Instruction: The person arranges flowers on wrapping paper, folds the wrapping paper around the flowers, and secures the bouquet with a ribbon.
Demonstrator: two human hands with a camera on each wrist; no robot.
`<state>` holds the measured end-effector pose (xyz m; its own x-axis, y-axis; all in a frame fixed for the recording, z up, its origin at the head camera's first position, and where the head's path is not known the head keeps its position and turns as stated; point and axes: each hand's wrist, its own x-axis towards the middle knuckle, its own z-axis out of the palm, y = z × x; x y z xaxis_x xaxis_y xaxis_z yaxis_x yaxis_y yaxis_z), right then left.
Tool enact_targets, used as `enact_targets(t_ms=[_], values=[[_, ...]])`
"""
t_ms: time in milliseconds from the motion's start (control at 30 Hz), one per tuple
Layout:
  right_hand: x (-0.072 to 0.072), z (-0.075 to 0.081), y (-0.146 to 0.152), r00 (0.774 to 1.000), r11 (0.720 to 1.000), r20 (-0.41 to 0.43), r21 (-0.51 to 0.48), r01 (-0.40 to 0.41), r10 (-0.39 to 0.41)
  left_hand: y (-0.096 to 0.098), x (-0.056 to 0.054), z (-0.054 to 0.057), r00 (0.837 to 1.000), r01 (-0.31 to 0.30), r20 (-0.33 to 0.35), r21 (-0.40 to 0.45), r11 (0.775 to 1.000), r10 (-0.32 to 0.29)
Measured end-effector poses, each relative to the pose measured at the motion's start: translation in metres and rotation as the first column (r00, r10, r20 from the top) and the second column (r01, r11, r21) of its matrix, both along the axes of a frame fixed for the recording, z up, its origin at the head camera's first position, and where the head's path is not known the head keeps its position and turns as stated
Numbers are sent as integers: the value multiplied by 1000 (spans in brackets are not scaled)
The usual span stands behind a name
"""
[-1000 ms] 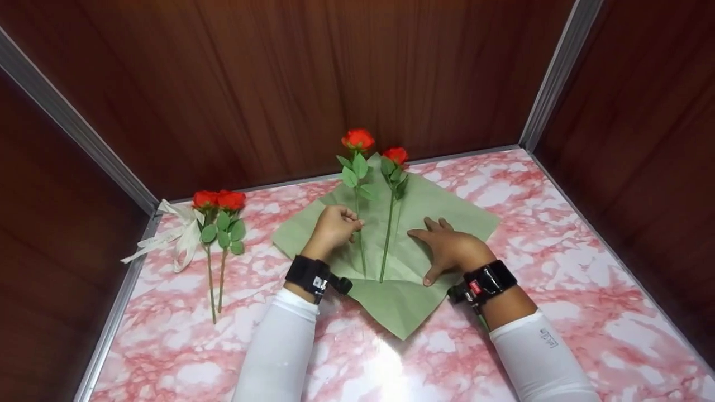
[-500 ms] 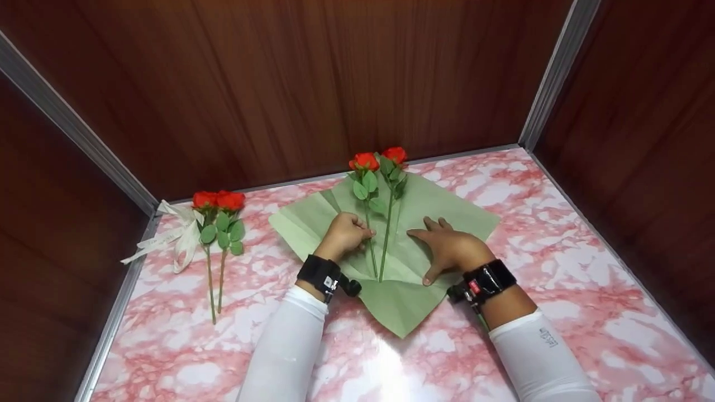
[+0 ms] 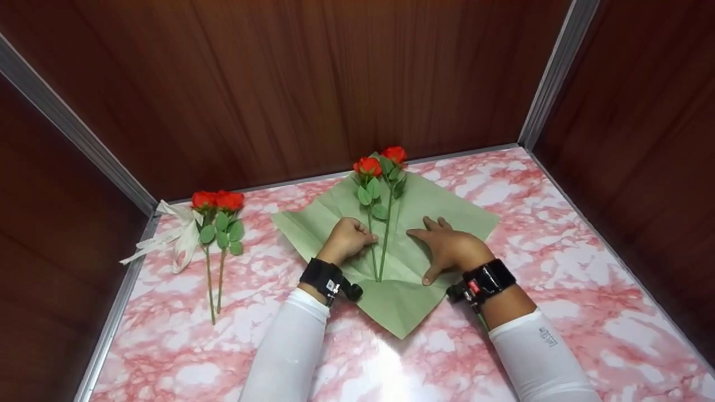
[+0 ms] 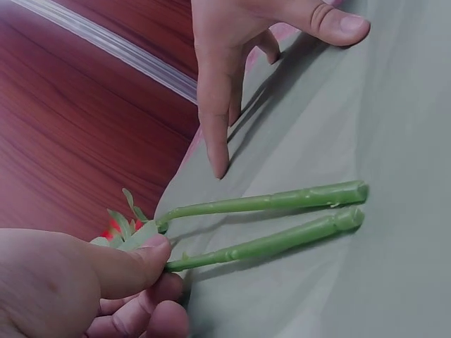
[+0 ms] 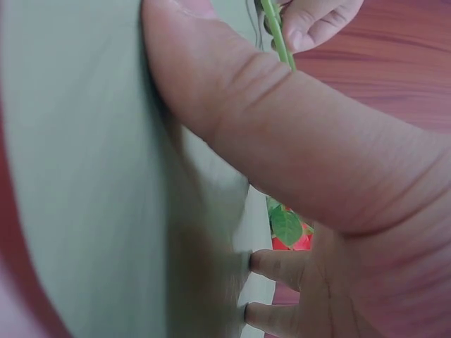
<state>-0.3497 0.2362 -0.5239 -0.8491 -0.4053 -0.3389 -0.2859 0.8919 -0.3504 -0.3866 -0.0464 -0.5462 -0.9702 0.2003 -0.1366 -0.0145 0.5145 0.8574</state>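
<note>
My left hand pinches the green stem of a red rose between thumb and fingers. A second red rose lies just to its right on the green wrapping paper. In the left wrist view the two cut stem ends sit side by side, the held stem nearer my left hand. My right hand has its fingers spread and presses its fingertips and thumb on the paper, right of the stems. Up close in the right wrist view, the thumb rests against the paper.
Two more red roses lie on the left of the pink marbled table, beside a white ribbon bow. Brown wood-grain panels stand at the back and sides, with grey metal trim along the edges.
My left hand has brought its rose toward me and to the right, alongside the other one, so the stem ends nearly meet. The right hand has stayed in place.
</note>
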Motion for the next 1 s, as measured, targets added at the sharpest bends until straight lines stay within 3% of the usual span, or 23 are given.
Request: enact_targets(t_ms=[200,267,433,633,767,833,867,1000], values=[[0,0,0,1000,1000,-3,1,-2,2,-2,-8,-12,997,36,-73,-11,999,-36],[1,1,-1,1000,1000,-7,3,-6,6,-3,-17,-24,994,40,-96,-29,999,-43],[1,1,-1,1000,1000,-9,7,-7,7,-4,-30,-38,995,22,-94,-85,996,-30],[1,3,-1,1000,1000,-10,5,-12,12,-3,-21,-28,995,-3,-99,-125,992,-9],[1,2,0,1000,1000,-11,5,-14,14,-5,-25,-35,993,-2,-119,-137,991,-14],[1,2,0,1000,1000,-11,4,-14,14,-5,-23,-32,989,-4,-147,-138,990,-17],[1,2,0,1000,1000,-11,4,-14,14,-6,-27,-38,988,-2,-152,-144,990,-21],[0,1,0,1000,1000,-6,1,-14,14,-6,-27,-37,986,14,-163,-144,989,-38]])
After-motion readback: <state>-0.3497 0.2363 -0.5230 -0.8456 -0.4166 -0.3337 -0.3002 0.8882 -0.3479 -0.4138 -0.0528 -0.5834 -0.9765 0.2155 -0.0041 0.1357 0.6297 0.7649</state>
